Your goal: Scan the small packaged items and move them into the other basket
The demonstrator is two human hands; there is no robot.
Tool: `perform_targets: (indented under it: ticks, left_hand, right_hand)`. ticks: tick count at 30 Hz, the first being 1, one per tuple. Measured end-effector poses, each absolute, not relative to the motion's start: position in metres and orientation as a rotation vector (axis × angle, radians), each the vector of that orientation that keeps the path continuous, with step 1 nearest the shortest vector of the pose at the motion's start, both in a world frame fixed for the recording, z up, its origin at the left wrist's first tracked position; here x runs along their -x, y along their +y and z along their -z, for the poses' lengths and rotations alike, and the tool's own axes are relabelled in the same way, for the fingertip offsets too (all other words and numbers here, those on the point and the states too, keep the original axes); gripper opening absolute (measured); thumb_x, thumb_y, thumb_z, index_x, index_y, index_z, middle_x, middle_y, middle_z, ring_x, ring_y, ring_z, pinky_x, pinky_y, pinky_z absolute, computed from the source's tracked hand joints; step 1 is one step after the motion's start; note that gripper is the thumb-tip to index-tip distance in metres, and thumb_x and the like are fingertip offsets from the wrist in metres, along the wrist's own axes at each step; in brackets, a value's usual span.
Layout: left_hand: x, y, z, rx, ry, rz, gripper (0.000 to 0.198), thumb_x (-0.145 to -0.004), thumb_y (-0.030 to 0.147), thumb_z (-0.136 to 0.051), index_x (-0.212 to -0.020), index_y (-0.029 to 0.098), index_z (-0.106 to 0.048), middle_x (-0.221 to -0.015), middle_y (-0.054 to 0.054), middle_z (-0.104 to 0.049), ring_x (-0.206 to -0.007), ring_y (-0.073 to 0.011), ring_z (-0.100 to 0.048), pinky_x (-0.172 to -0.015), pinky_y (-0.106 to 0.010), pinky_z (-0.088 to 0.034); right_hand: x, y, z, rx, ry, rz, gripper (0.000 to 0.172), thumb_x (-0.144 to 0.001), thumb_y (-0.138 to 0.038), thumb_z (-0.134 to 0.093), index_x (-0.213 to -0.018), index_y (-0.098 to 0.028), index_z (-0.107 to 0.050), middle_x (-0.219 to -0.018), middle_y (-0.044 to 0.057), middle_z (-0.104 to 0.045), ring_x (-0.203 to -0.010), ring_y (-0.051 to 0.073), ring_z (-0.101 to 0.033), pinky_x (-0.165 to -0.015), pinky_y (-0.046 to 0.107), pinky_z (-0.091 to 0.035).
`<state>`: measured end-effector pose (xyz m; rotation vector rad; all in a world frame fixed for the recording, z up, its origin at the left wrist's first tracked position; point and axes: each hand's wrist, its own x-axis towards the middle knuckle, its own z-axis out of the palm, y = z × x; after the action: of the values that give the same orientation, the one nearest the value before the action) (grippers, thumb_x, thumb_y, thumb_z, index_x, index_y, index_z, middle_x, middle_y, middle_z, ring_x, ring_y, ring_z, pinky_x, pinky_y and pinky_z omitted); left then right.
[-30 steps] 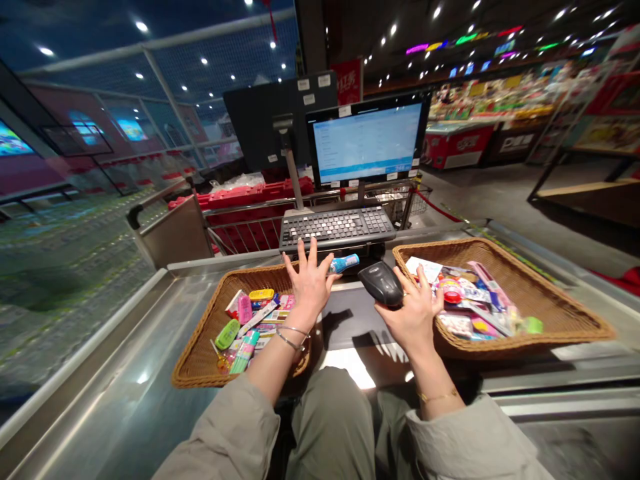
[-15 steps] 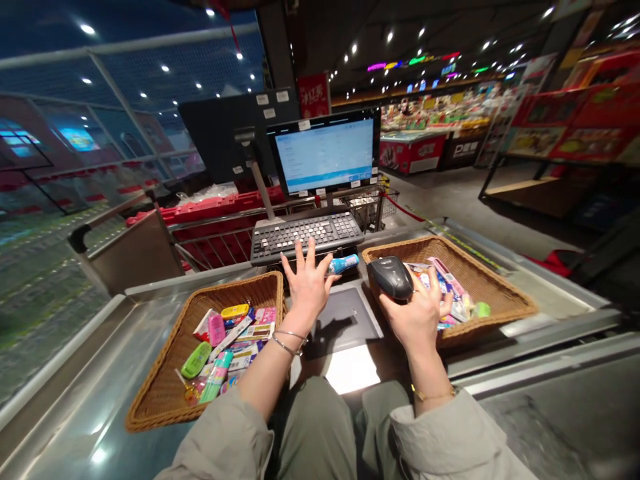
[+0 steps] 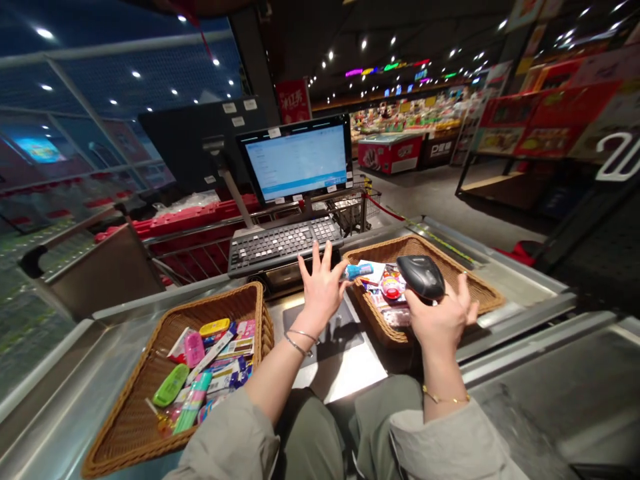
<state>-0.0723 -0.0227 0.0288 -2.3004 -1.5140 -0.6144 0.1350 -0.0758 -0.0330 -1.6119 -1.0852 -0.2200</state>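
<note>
My left hand [image 3: 321,288] is raised over the counter with its fingers spread, pinching a small blue tube [image 3: 358,271] between thumb and forefinger at the rim of the right wicker basket [image 3: 480,288]. My right hand [image 3: 443,317] grips a black handheld barcode scanner [image 3: 421,276] above that basket, which holds several small packaged items. The left wicker basket [image 3: 150,400] holds several colourful stationery items.
A keyboard [image 3: 283,243] and a lit monitor [image 3: 296,163] stand behind the baskets. A dark scanner plate [image 3: 325,330] lies in the steel counter [image 3: 60,413] between them. Red shopping baskets [image 3: 195,227] sit behind the keyboard. Store shelves stand at the back right.
The view has swung to the right. My left hand carried the blue tube rightward to the right basket's rim. My right hand moved right over the basket with the scanner.
</note>
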Motion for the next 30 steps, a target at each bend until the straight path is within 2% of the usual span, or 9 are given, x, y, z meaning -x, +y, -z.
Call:
perform_targets:
  ticks: [3,6,10,14,20,25,30]
  left_hand:
    - [0.06,-0.02,-0.027,2.351,-1.466,0.609,0.044,-0.091,0.039,-0.07,-0.134,0.032,-0.065,-0.17,-0.013,-0.025,-0.159,-0.0397,-0.005,-0.121,-0.076,-0.009]
    - [0.049,-0.018,-0.026,2.4,-1.416,0.605,0.045,-0.09,0.038,-0.071,-0.135,0.033,-0.064,-0.171,-0.013,-0.024,-0.159,-0.0391,-0.004,-0.12,-0.077,-0.009]
    - [0.034,-0.019,-0.024,2.478,-1.358,0.56,0.045,-0.091,0.04,-0.07,-0.134,0.031,-0.064,-0.17,-0.014,-0.024,-0.159,-0.0389,-0.004,-0.121,-0.077,-0.009]
    - [0.015,-0.025,-0.022,2.548,-1.306,0.562,0.044,-0.093,0.044,-0.066,-0.135,0.031,-0.064,-0.17,-0.014,-0.025,-0.159,-0.0383,-0.003,-0.121,-0.076,-0.01]
    - [-0.023,-0.023,-0.013,2.594,-1.241,0.601,0.047,-0.09,0.047,-0.07,-0.133,0.029,-0.064,-0.169,-0.015,-0.029,-0.159,-0.0401,-0.01,-0.12,-0.078,-0.013]
    - [-0.048,-0.012,-0.009,2.547,-1.256,0.638,0.051,-0.098,0.05,-0.057,-0.143,0.027,-0.057,-0.166,-0.013,-0.037,-0.158,-0.0385,-0.016,-0.121,-0.076,-0.017]
    - [-0.039,-0.012,-0.012,2.487,-1.306,0.626,0.051,-0.103,0.047,-0.047,-0.147,0.023,-0.054,-0.168,-0.011,-0.033,-0.159,-0.0356,-0.017,-0.123,-0.073,-0.018]
  right_hand:
    - [-0.142,-0.077,0.03,1.629,-0.928,0.245,0.045,-0.076,-0.051,-0.071,-0.108,-0.019,-0.072,-0.118,0.018,-0.072,-0.142,0.042,-0.044,-0.117,0.074,-0.013]
    - [-0.151,-0.077,0.028,1.634,-0.83,0.269,0.044,-0.073,-0.052,-0.072,-0.101,-0.018,-0.073,-0.116,0.02,-0.072,-0.139,0.043,-0.047,-0.118,0.071,-0.016]
    - [-0.163,-0.078,0.029,1.656,-0.747,0.25,0.046,-0.07,-0.052,-0.073,-0.1,-0.016,-0.073,-0.12,0.022,-0.069,-0.137,0.045,-0.047,-0.117,0.07,-0.016]
    - [-0.17,-0.081,0.028,1.669,-0.705,0.243,0.047,-0.071,-0.054,-0.073,-0.098,-0.016,-0.075,-0.116,0.022,-0.071,-0.137,0.047,-0.047,-0.117,0.07,-0.016]
    - [-0.177,-0.085,0.026,1.65,-0.667,0.294,0.05,-0.071,-0.056,-0.074,-0.1,-0.016,-0.077,-0.114,0.021,-0.073,-0.138,0.046,-0.048,-0.118,0.069,-0.02]
    - [-0.181,-0.086,0.027,1.665,-0.619,0.276,0.05,-0.067,-0.057,-0.075,-0.095,-0.016,-0.076,-0.117,0.022,-0.073,-0.139,0.046,-0.049,-0.12,0.069,-0.016]
    - [-0.179,-0.086,0.024,1.68,-0.62,0.272,0.049,-0.067,-0.055,-0.073,-0.096,-0.015,-0.076,-0.119,0.021,-0.072,-0.139,0.043,-0.049,-0.121,0.065,-0.018]
